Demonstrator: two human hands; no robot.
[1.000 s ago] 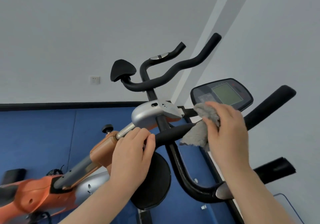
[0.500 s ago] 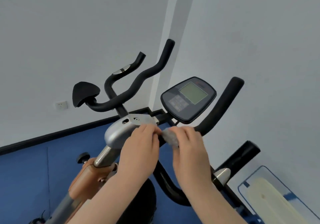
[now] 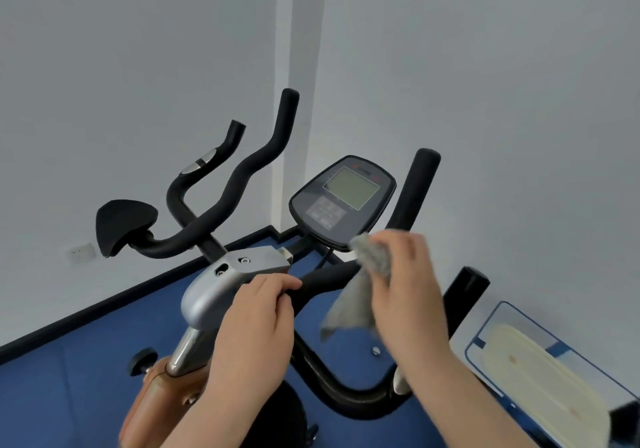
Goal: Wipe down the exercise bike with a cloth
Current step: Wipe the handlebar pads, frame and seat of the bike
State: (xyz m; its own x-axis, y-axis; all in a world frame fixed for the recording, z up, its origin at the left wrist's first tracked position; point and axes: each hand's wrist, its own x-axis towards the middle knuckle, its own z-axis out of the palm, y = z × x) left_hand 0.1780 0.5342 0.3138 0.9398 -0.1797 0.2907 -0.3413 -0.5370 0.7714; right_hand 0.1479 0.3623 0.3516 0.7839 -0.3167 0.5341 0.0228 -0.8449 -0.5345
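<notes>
Head view shows the right hand (image 3: pixel 405 295) now further right along the black foam handlebar (image 3: pixel 329 279) than half a second ago, well apart from the left hand (image 3: pixel 256 330), which then nearly touched it. The crumpled grey cloth (image 3: pixel 360 288) is gripped in the right hand's curled fingers, bunched above them just below the dark oval console with its green screen (image 3: pixel 343 202), a loose corner hanging under the bar. Left fingers stay curled round the bar beside the silver metal stem housing (image 3: pixel 221 285) of the exercise bike.
</notes>
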